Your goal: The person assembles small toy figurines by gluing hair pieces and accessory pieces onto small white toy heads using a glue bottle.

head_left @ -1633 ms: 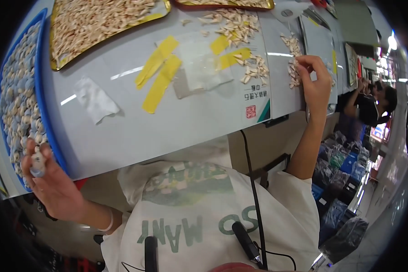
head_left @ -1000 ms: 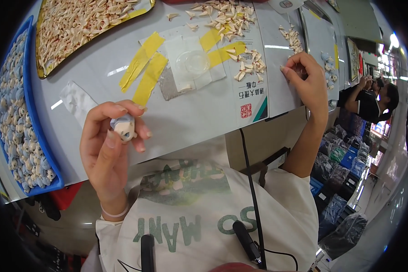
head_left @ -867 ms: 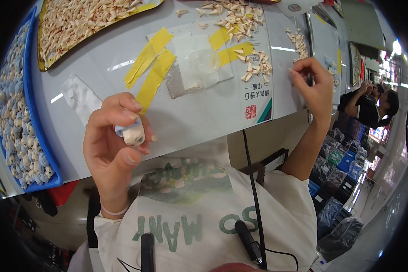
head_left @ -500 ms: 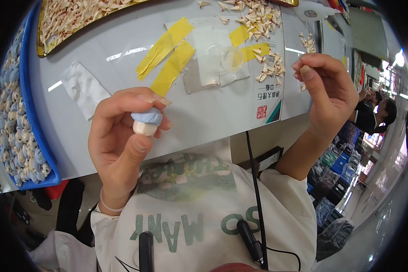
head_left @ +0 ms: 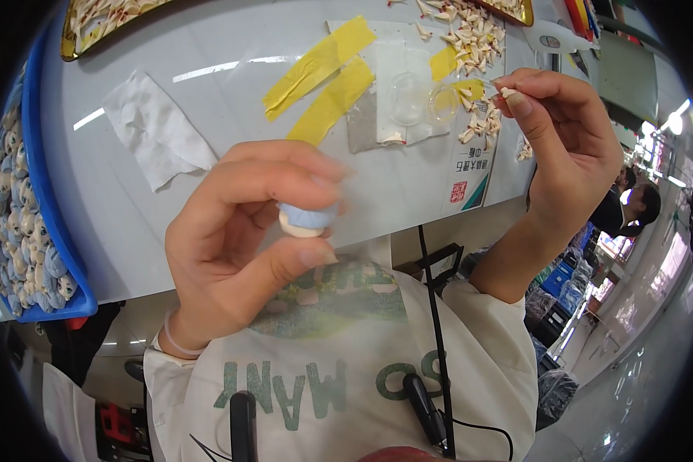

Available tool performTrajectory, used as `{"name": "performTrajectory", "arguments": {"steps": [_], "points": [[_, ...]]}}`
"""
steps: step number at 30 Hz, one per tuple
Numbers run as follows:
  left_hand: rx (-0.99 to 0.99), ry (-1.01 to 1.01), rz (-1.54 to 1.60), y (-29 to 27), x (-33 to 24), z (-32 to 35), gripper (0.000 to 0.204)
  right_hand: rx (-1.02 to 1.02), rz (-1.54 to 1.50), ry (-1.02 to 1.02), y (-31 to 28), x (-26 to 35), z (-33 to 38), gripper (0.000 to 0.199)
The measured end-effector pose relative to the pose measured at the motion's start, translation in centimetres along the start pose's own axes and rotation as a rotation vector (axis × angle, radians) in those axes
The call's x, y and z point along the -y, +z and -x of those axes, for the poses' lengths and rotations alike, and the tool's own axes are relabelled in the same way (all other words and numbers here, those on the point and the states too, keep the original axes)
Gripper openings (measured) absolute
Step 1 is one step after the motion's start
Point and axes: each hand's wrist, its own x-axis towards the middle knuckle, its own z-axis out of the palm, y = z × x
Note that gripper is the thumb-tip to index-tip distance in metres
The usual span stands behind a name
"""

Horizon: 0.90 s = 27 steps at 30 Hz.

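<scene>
My left hand (head_left: 239, 246) is raised over the near table edge and pinches a small round figure piece (head_left: 306, 220), light blue above and cream below, between thumb and fingers. My right hand (head_left: 570, 146) is lifted at the right and holds a tiny cream part (head_left: 507, 92) between thumb and forefinger. A scatter of the same small cream parts (head_left: 473, 46) lies on the white table (head_left: 208, 92) behind that hand, next to a clear plastic piece (head_left: 408, 100) held down by yellow tape strips (head_left: 327, 77).
A blue tray (head_left: 42, 177) holding several small blue-and-white figures runs along the left edge. A yellow tray (head_left: 73, 42) of cream parts sits at the back left. A white tissue (head_left: 158, 131) lies on the table. Another person (head_left: 631, 208) stands far right.
My left hand took a figure from the blue tray and brought it up to the middle. My right hand lifted a cream part off the table and moved toward me.
</scene>
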Motion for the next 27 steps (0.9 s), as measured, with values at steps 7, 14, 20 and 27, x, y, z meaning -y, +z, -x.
{"name": "performTrajectory", "arguments": {"steps": [7,14,20,27], "points": [[0.015,0.005,0.024,-0.3,0.3,0.2,0.037,0.296,0.092,-0.025,1.0,-1.0,-1.1,0.012],[0.050,0.044,0.003,-0.2,0.5,-0.1,0.039,0.284,0.242,-0.102,1.4,-0.5,-1.2,0.011],[0.032,0.097,0.024,-0.2,0.6,-0.3,0.041,0.224,0.298,-0.153,1.3,-0.2,-0.9,0.011],[-0.041,-0.003,0.113,1.1,0.4,-0.4,0.040,0.344,-0.149,-0.287,2.7,2.0,1.9,0.019]]}}
